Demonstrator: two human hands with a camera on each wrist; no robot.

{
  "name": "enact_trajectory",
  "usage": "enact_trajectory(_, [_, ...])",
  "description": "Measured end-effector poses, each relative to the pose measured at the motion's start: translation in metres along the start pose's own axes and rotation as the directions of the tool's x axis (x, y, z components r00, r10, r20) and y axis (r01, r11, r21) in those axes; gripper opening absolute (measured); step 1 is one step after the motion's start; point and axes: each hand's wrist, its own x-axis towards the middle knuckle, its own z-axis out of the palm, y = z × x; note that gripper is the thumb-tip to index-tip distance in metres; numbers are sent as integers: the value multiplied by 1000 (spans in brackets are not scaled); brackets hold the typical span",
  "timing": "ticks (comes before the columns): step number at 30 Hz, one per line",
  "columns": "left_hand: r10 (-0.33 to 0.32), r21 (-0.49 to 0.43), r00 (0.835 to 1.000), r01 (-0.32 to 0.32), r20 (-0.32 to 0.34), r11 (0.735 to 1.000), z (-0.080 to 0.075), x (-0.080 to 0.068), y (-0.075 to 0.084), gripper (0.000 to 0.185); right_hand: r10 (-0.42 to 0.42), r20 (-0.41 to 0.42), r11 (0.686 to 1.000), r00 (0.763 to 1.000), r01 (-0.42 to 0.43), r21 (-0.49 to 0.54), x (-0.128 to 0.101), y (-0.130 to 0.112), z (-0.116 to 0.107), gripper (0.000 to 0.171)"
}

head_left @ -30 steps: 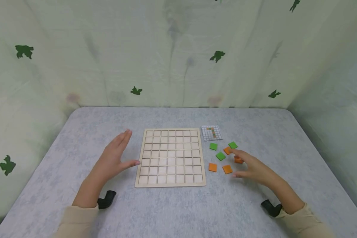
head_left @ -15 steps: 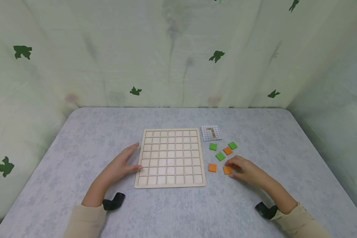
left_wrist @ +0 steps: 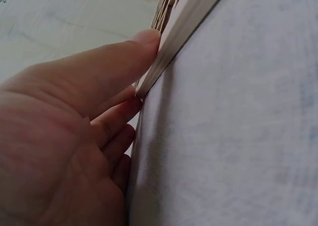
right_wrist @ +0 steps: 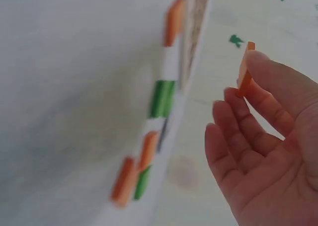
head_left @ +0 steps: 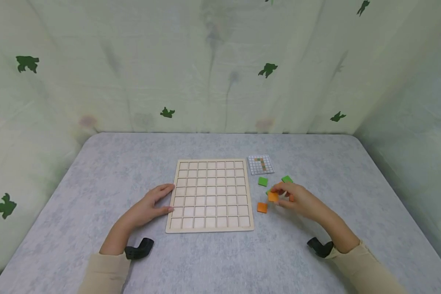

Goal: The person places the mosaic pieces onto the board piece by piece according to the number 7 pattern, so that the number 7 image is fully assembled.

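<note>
A wooden grid board (head_left: pixel 210 195) lies flat on the grey table, its cells all bare. My left hand (head_left: pixel 162 200) rests at its left edge; in the left wrist view the thumb (left_wrist: pixel 146 39) presses against the board's edge (left_wrist: pixel 191 15), fingers relaxed. My right hand (head_left: pixel 281 195) pinches an orange tile (head_left: pixel 273 197) just above the table, right of the board. The right wrist view shows that orange tile (right_wrist: pixel 244 71) held between thumb and fingertips. Another orange tile (head_left: pixel 262 207) and two green tiles (head_left: pixel 263 181) (head_left: pixel 287 179) lie loose nearby.
A small printed pattern card (head_left: pixel 261 164) lies by the board's far right corner. A pale green curtain with dark leaf shapes (head_left: pixel 267 68) encloses the table at the back and sides. Black wrist camera mounts (head_left: pixel 139 249) sit near both cuffs.
My right hand closed on an orange tile, lifted it off the table and moved it toward the board. My left hand came down and settled against the board's left edge.
</note>
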Motion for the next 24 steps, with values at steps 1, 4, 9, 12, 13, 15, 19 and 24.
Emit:
enact_trajectory(1, [5,4,1000,-5,5,1000,0,0,0,72,-20,-19,1000,1000,20,11,6,-4,-1,30])
enact_trajectory(4, [2,5,1000,-2,12,1000,1,-1,-1,72,-76,-79,997,994,78,20,24,-17,-2,31])
enact_trajectory(9, [-2,4,1000,2,9,1000,2,-1,-1,72,-159,-154,983,975,171,68,62,-36,6,32])
enact_trajectory(12, [6,8,1000,-6,7,1000,2,0,-2,72,-194,-189,967,963,220,128,86,-44,17,32])
enact_trajectory(13, [8,10,1000,-8,5,1000,2,-1,-1,71,-199,-198,963,960,229,144,94,-46,21,32])
enact_trajectory(15, [12,18,1000,-12,4,1000,2,-1,-1,71,-200,-208,957,958,236,168,108,-50,30,32])
enact_trajectory(19, [18,40,1000,-18,4,999,2,-1,0,70,-175,-195,953,965,216,213,135,-54,48,32])
enact_trajectory(24, [19,57,1000,-19,-2,998,3,-2,0,71,-91,-116,956,989,119,269,162,-53,71,32])
